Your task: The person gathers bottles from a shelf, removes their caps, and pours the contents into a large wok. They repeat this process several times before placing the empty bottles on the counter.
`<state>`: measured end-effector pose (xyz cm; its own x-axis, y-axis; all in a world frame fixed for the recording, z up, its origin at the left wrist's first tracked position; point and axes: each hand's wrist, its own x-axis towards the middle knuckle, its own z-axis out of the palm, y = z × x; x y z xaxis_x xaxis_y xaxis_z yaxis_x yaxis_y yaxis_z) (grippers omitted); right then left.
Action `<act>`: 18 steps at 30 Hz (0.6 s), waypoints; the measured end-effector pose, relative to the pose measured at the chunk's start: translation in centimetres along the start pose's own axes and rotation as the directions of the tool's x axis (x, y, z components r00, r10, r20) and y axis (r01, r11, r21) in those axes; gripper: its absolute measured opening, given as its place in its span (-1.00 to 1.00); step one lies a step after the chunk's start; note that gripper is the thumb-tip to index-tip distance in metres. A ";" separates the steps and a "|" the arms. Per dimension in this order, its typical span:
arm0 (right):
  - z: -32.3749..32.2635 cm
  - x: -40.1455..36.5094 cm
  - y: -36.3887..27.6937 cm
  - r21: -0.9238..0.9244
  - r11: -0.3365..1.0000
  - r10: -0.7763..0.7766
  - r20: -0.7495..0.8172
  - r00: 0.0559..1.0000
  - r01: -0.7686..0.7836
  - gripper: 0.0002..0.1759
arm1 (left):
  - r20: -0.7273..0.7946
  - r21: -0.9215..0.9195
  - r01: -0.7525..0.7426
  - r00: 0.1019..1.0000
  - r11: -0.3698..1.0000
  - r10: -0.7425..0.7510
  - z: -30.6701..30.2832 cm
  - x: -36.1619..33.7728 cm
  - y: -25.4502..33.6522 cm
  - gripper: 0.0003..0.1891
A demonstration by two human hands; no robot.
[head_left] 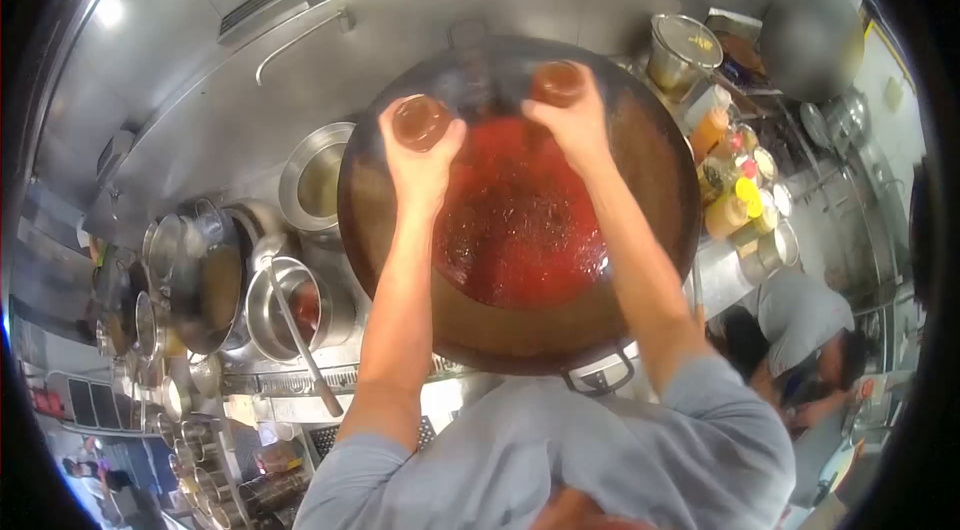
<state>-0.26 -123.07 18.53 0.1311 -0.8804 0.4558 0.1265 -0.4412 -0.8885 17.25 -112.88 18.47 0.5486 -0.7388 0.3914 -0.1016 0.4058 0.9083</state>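
Observation:
A very large wok [510, 335] with loop handles fills the middle of the head view. Dark red liquid [520, 230] with a glossy, bubbly surface lies in its bottom. Over the far left part of the wok, my left hand [418, 165] is wrapped round a reddish-brown jar [421, 123]. My right hand [578, 128] grips a second reddish-brown jar [558, 83] over the far right part. Both jars show a round end towards me, and that end hides whether anything leaves them. Both forearms reach across the near rim.
Left of the wok are a metal bowl [297, 175] and a steel pot [262, 330] with a ladle [300, 335] across it. Sauce bottles [730, 215] and a lidded container [685, 55] stand at the right. A bent-over person [810, 320] is at lower right.

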 end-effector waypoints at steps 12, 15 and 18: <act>-0.1 -1.5 0.8 0.009 0.999 0.043 0.076 0.996 -0.044 -0.23 | -0.005 -0.065 -0.062 0.998 0.996 0.062 -0.8 -1.3 -0.6 -0.32; 0.8 -3.3 -1.0 0.034 0.995 0.094 0.015 0.995 -0.095 -0.27 | 0.037 0.212 0.020 0.999 0.977 -0.028 -1.1 -1.7 -0.7 -0.31; 0.8 -2.1 -0.4 -0.036 0.997 0.064 0.096 0.993 -0.061 -0.32 | 0.013 0.085 -0.015 1.000 0.996 0.013 -1.0 -1.9 0.2 -0.32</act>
<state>0.19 -120.86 17.96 0.2331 -0.8861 0.4007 0.0825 -0.3925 -0.9160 17.02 -110.85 17.76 0.5359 -0.7405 0.4055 -0.1801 0.3690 0.9118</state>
